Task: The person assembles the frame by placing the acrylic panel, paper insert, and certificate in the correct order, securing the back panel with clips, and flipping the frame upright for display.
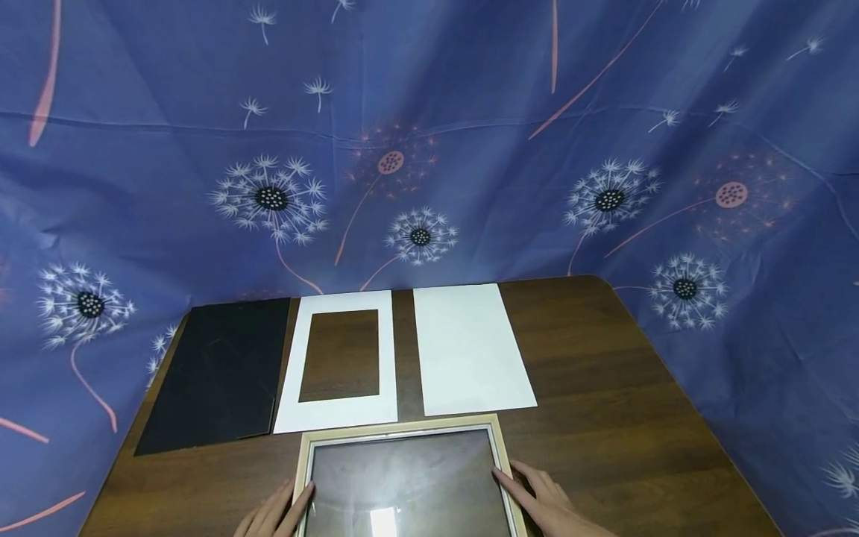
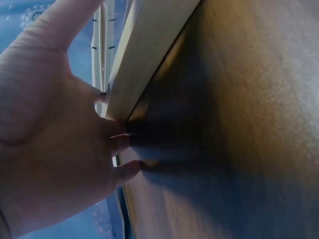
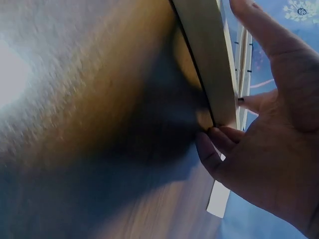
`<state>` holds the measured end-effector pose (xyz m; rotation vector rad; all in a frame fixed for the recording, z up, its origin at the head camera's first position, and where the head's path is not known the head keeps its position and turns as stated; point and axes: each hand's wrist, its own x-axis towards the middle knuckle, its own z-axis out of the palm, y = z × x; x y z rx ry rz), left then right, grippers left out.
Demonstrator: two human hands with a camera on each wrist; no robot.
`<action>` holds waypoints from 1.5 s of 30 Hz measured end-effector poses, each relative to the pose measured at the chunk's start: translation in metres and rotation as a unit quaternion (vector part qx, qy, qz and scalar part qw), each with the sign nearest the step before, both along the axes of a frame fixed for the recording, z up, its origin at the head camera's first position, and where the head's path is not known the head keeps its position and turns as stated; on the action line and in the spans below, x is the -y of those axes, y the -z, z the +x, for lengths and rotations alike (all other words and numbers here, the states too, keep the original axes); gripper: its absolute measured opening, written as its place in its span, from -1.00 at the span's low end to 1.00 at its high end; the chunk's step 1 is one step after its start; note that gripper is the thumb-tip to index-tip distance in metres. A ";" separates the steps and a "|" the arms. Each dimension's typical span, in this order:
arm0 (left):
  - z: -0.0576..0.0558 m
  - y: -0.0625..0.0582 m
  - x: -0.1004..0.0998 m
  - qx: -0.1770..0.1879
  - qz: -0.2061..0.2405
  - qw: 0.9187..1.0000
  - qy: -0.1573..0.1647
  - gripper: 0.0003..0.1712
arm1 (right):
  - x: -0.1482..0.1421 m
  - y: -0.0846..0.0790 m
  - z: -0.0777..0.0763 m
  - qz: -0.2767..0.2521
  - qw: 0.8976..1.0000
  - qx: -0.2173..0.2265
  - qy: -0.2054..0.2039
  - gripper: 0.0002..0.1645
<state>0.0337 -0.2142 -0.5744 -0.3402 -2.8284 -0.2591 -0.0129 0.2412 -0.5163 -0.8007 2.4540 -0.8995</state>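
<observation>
A light wooden picture frame (image 1: 403, 428) with a glass pane (image 1: 409, 477) lies on the brown table, its near part cut off by the head view's lower edge. My left hand (image 1: 271, 513) grips its left rail, thumb over the top and fingers along the outer side. On the opposite rail my right hand (image 1: 546, 501) holds on likewise. In the left wrist view, fingertips sit at the foot of the rail (image 2: 144, 55), close to the tabletop. The right wrist view has the fingers curled under the other rail (image 3: 209, 55). Small dark tabs line the frame's inner edge.
Beyond the frame lie a black backing board (image 1: 221, 373) at left, a white mat with a cut-out window (image 1: 335, 418) in the middle, and a plain white sheet (image 1: 470, 350) at right. A blue dandelion-patterned cloth (image 1: 470, 149) hangs around the wooden table (image 1: 624, 418).
</observation>
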 end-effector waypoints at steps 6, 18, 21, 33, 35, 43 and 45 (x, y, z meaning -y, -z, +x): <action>0.005 0.010 -0.002 -0.022 0.007 1.000 -0.007 -0.14 | 0.002 0.001 0.010 0.010 1.000 0.011 0.020 0.25; 0.005 -0.003 0.004 0.017 0.000 1.000 0.009 -0.08 | -0.001 0.006 0.012 0.061 0.990 -0.123 0.001 0.17; 0.005 -0.005 0.006 0.021 0.006 0.999 0.024 -0.04 | -0.002 0.005 0.018 0.055 0.995 -0.087 0.012 0.18; 0.012 -0.001 0.001 0.007 0.002 1.000 0.027 0.00 | 0.002 0.004 0.032 0.076 0.986 -0.144 0.025 0.06; 0.013 -0.001 0.001 -0.001 0.009 1.000 0.030 0.01 | 0.001 0.011 0.030 0.060 0.970 -0.234 0.004 0.03; 0.009 -0.027 0.009 0.108 0.053 0.991 0.053 0.19 | -0.001 0.005 0.021 -0.001 0.965 -0.258 -0.051 0.04; 0.005 -0.034 0.014 0.128 0.067 0.987 0.074 0.23 | -0.001 0.002 0.018 -0.008 0.961 -0.269 -0.060 0.07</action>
